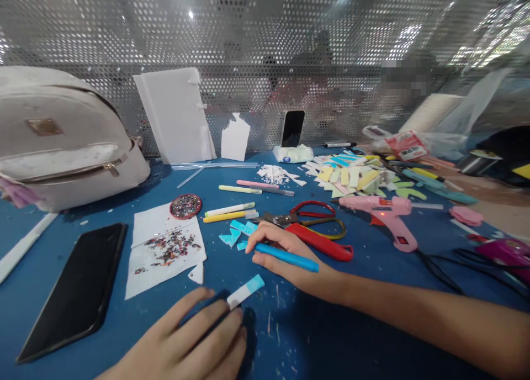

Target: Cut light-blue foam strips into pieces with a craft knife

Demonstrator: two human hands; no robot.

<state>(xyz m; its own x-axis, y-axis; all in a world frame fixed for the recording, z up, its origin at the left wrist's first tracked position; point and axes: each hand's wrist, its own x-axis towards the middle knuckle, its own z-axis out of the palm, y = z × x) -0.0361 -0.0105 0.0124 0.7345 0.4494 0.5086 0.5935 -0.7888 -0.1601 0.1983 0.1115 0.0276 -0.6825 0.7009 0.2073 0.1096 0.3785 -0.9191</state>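
My right hand [290,256] rests on the blue table and grips a blue marker [290,258], its tip beside small light-blue paper pieces [239,233]. My left hand [186,341] lies low at the front, fingertips pinching the white end of a small white-and-blue paper strip [245,291] against the table. Red-handled scissors [317,225] lie just behind my right hand.
A black phone [77,289] lies at the left, next to white paper with coloured bits [165,250] and a round dish [186,206]. A pink glue gun [383,214], paper scraps [351,175], markers [232,211], a white bag [58,142] and a propped phone [292,128] surround the work area.
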